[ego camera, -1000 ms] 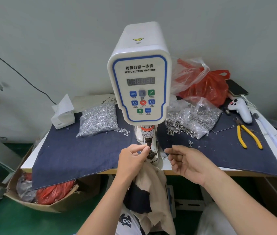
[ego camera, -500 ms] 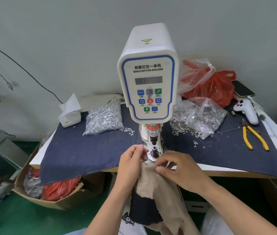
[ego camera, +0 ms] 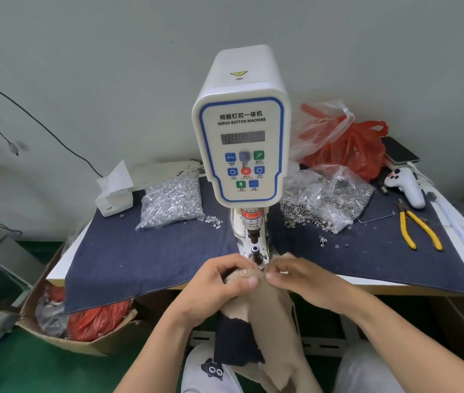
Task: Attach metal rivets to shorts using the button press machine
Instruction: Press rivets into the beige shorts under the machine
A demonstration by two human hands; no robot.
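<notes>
Since a second ago, both my hands have come together on the shorts (ego camera: 256, 304): back then my right hand hung open and apart from the cloth, and now it has closed in beside the left, just in front of the press.

My left hand (ego camera: 219, 282) is curled around a bunched fold of the tan fabric, thumb on top, and I judge I hold it that way so the spot for the rivet stays taut and faces up. A small metal rivet (ego camera: 244, 270) already sits on that fold, near my thumb. My right hand (ego camera: 300, 275) pinches the cloth edge narrowly, fingertips meeting the left, probably to steer the fold toward the lower die (ego camera: 254, 249).

That die stands just beyond my knuckles, under the button press machine (ego camera: 240, 131), so the fabric is near but not yet on it. The rest of the shorts hang off the desk (ego camera: 423, 283) edge into my lap. Bags of loose rivets (ego camera: 172, 201) lie on either side of the machine, within reach.
</notes>
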